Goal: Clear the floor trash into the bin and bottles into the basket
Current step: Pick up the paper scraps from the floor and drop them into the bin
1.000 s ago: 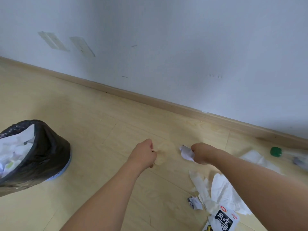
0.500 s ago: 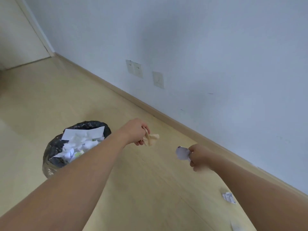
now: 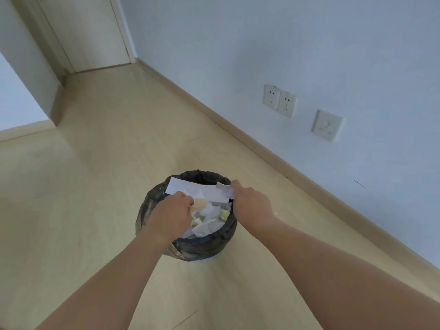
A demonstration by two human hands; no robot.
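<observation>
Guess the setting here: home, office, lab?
Probably a room in a home or flat, largely unfurnished in this view. Cues: pale wood-look floor with a skirting board, wall sockets low on a plain wall, an interior door, and a small bin lined with a black bag.

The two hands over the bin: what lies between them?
In the head view, between the left hand and the right hand lies the bin's open top, filled with white paper scraps.

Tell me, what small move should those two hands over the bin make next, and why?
Probably open the fingers and let go. The left hand holds a crumpled tan scrap and the right hand a small white paper scrap, both directly above the black-lined round bin, so they should fall inside.
</observation>
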